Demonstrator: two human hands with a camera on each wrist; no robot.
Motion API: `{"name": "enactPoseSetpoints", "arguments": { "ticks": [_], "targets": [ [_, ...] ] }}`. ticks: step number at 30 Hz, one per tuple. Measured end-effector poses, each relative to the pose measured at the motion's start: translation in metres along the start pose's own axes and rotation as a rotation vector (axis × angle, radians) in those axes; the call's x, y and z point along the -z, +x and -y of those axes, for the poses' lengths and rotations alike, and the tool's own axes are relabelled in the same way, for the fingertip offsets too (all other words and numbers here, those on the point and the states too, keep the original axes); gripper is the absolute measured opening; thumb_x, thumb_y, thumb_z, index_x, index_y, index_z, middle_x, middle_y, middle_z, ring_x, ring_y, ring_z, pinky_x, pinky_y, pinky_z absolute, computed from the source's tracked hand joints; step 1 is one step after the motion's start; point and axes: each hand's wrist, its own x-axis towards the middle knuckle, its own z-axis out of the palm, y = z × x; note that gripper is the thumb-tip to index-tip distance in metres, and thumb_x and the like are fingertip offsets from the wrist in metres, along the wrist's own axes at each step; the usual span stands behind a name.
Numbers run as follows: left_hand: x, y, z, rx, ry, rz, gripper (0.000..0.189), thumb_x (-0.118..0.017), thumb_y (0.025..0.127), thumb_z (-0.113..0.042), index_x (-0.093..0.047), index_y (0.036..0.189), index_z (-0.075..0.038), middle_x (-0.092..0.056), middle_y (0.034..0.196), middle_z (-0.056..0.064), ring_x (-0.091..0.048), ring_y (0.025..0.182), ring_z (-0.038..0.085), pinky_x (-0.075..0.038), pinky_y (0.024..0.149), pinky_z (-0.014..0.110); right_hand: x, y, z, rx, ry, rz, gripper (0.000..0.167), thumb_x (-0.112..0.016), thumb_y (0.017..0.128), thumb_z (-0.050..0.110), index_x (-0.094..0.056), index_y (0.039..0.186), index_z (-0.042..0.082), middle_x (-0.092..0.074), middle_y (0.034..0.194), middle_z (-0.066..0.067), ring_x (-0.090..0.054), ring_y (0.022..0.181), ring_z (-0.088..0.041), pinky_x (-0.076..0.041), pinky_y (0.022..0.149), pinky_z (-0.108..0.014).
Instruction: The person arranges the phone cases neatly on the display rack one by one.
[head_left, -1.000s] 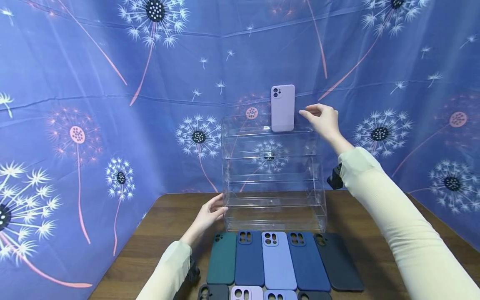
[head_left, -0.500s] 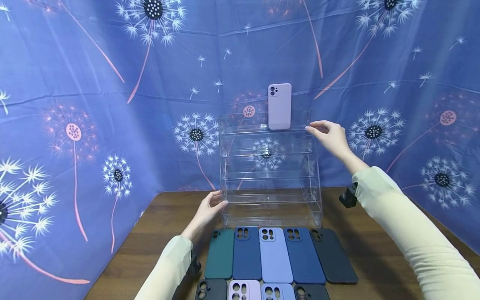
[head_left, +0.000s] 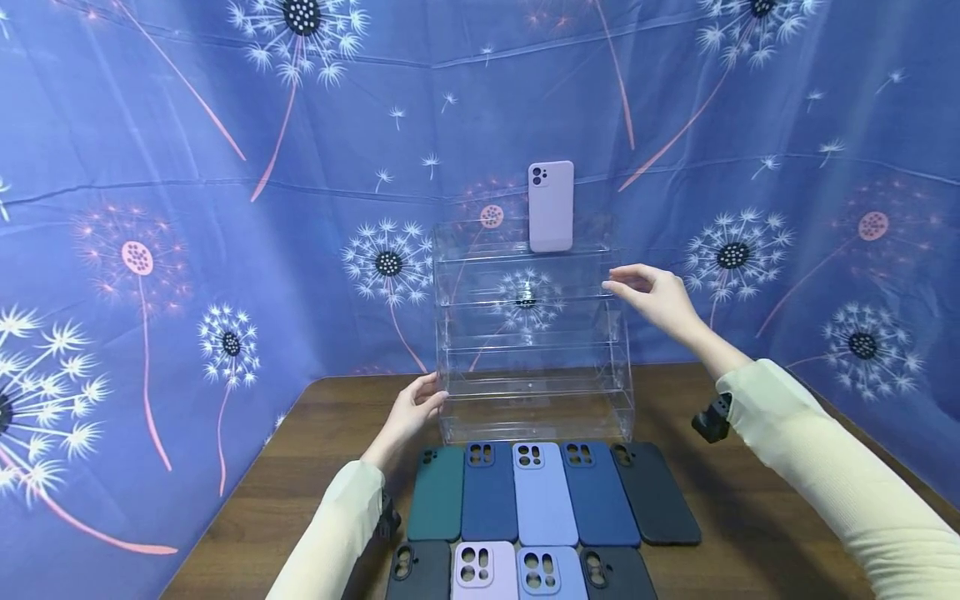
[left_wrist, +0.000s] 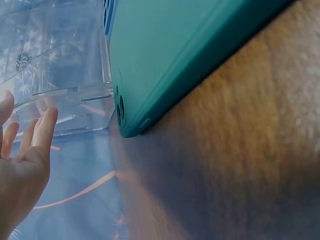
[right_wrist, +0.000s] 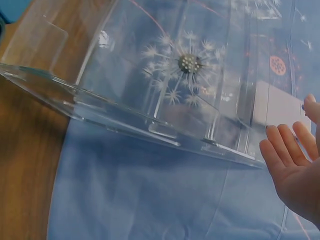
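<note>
A clear acrylic tiered display stand (head_left: pixel 532 386) stands on the wooden table. On its top tier a lilac phone case (head_left: pixel 551 221) leans upright, right of centre. My left hand (head_left: pixel 408 414) touches the lower left side of the stand, fingers mostly straight. In the left wrist view those fingers (left_wrist: pixel 46 131) lie against the clear side panel. My right hand (head_left: pixel 660 302) is at the stand's upper right side, below the lilac case, its fingers loosely extended around nothing. Whether its fingertips touch the panel I cannot tell. The right wrist view shows the fingers (right_wrist: pixel 287 145) nearly straight.
Before the stand lie phone cases in two rows. The back row has a green case (head_left: pixel 437 504), navy cases (head_left: pixel 489 504), a light blue case (head_left: pixel 546 504) and a black case (head_left: pixel 658 504). A lilac case (head_left: pixel 486 583) lies in the front row. Behind hangs a blue dandelion-print cloth (head_left: pixel 337 150).
My right hand has come down from beside the lilac case along the stand's right side. The left hand stays at the stand. The head view has shifted slightly.
</note>
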Motion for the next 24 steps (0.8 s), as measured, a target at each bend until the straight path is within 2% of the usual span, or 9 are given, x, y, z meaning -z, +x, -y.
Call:
{"name": "enactPoseSetpoints", "arguments": {
  "ticks": [7,13,15,20,24],
  "targets": [
    [0.001,0.001,0.0,0.006,0.013,0.012,0.052,-0.06,0.093,-0.015,-0.04,0.139,-0.002,-0.053,0.129,0.026,-0.056,0.112,0.039,-0.052,0.092,0.041,-0.003,-0.023,-0.001,0.017,-0.015,0.049,0.048,-0.06,0.089,0.046,-0.06,0.123,0.012,-0.065,0.119,-0.012,-0.062,0.106,-0.029,-0.053,0.084,-0.047],
    [0.0,0.0,0.001,0.013,-0.001,0.021,0.052,-0.059,0.093,-0.014,-0.04,0.14,-0.002,-0.053,0.128,0.026,-0.054,0.115,0.039,-0.052,0.093,0.041,-0.003,-0.051,-0.007,0.02,-0.012,0.084,0.046,-0.059,0.09,0.043,-0.059,0.123,0.012,-0.064,0.12,-0.013,-0.062,0.105,-0.029,-0.054,0.082,-0.047],
    [-0.001,-0.001,0.001,0.013,-0.007,0.027,0.052,-0.059,0.093,-0.013,-0.04,0.14,-0.002,-0.053,0.128,0.026,-0.053,0.116,0.041,-0.051,0.093,0.041,-0.005,-0.062,-0.01,0.022,-0.012,0.095,0.045,-0.059,0.09,0.042,-0.059,0.124,0.012,-0.064,0.12,-0.012,-0.063,0.105,-0.029,-0.055,0.081,-0.043],
    [0.001,-0.001,0.002,0.027,-0.014,0.036,0.051,-0.059,0.093,-0.014,-0.041,0.139,-0.002,-0.053,0.129,0.025,-0.053,0.117,0.04,-0.051,0.094,0.039,-0.014,-0.09,-0.017,0.03,0.022,0.129,0.043,-0.063,0.089,0.036,-0.06,0.123,0.01,-0.065,0.119,-0.012,-0.064,0.104,-0.026,-0.055,0.078,-0.022],
    [0.004,-0.001,0.001,0.031,-0.022,0.034,0.052,-0.059,0.093,-0.015,-0.04,0.14,-0.002,-0.051,0.131,0.026,-0.052,0.119,0.039,-0.05,0.096,0.041,-0.019,-0.106,-0.019,0.058,0.051,0.164,0.042,-0.063,0.09,0.031,-0.059,0.124,0.007,-0.065,0.119,-0.013,-0.064,0.105,-0.026,-0.053,0.08,-0.014]
  ]
}}
